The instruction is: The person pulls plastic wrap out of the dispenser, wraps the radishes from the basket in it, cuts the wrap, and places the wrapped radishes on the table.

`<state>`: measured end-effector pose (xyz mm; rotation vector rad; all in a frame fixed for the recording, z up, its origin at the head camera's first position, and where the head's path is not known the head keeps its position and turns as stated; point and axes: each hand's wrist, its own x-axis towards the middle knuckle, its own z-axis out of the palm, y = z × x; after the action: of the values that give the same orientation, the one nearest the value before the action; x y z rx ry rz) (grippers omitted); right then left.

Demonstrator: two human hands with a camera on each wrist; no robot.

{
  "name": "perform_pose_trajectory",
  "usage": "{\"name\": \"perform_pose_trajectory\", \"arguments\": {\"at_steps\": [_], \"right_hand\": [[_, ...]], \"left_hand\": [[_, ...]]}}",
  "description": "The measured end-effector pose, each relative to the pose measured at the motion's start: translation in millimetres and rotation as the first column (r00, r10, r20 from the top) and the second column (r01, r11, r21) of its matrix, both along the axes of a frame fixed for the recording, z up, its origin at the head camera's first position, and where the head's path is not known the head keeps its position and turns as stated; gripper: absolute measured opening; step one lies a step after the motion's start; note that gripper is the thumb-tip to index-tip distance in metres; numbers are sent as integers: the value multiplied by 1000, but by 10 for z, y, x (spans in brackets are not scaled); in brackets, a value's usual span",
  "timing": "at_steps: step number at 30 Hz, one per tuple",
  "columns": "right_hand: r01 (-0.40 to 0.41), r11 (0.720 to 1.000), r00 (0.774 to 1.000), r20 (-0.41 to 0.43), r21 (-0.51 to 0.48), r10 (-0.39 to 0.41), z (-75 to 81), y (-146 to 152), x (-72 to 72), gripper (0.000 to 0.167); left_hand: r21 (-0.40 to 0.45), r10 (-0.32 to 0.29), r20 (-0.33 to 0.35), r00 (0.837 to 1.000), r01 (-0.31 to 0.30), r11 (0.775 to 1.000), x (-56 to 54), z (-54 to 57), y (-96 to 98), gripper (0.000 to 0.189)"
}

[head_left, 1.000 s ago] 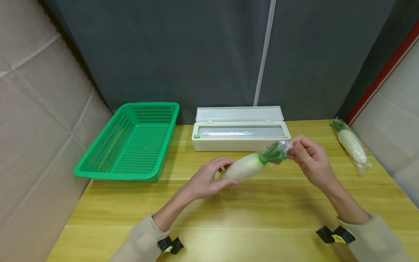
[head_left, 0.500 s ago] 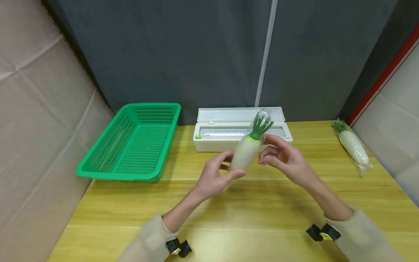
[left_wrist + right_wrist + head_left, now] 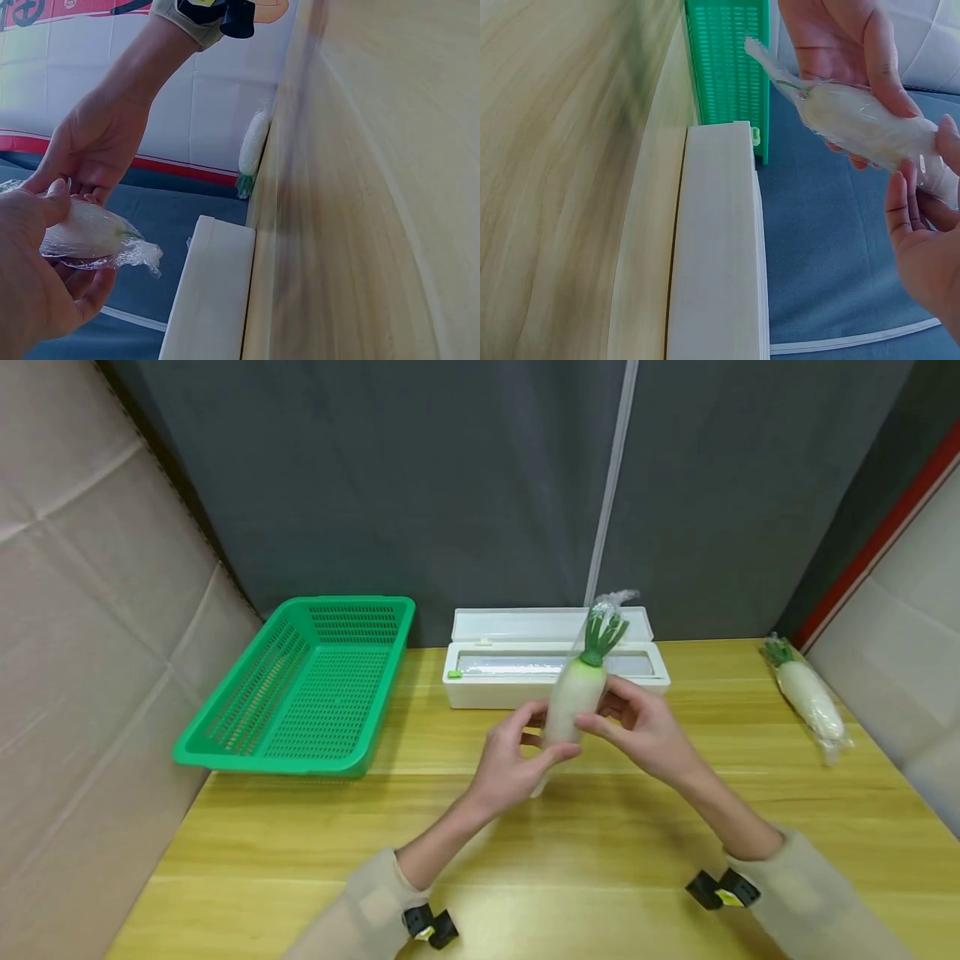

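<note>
A white radish (image 3: 574, 697) with green leaf stalks, wrapped in clear cling film, is held up above the table by both hands. Its leafy end points up and away, and a loose twist of film sticks out past the stalks. My left hand (image 3: 513, 764) grips the lower part from the left, thumb across the front. From the right, my right hand (image 3: 648, 731) holds the middle between thumb and fingers. In the right wrist view the film looks wrinkled along the radish (image 3: 870, 127). Behind it stands a white cling film box (image 3: 495, 693), lid raised, the film roll showing inside.
On the left of the table (image 3: 300, 860) sits a green plastic basket (image 3: 360, 760) with nothing in it. A second film-wrapped radish (image 3: 810, 697) lies near the right edge. A dark grey curtain (image 3: 375, 485) hangs behind the table.
The radish has swung from leaning right to nearly upright. My right hand has let go of the film at the leafy end and moved left and down to hold the radish's body.
</note>
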<state>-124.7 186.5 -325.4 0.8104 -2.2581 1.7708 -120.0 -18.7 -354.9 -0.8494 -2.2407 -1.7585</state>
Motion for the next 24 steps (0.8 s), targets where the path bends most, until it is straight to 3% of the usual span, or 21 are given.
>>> {"name": "perform_pose_trajectory", "arguments": {"at_steps": [7,24], "right_hand": [[19,998,999,36,58,-21,18,21,-35,36],[86,996,996,19,6,-86,62,38,-86,35]], "left_hand": [[-6,0,-4,1000,0,1000,-21,-37,25,47],[10,-5,-51,999,5,1000,-64,-19,54,47]]}}
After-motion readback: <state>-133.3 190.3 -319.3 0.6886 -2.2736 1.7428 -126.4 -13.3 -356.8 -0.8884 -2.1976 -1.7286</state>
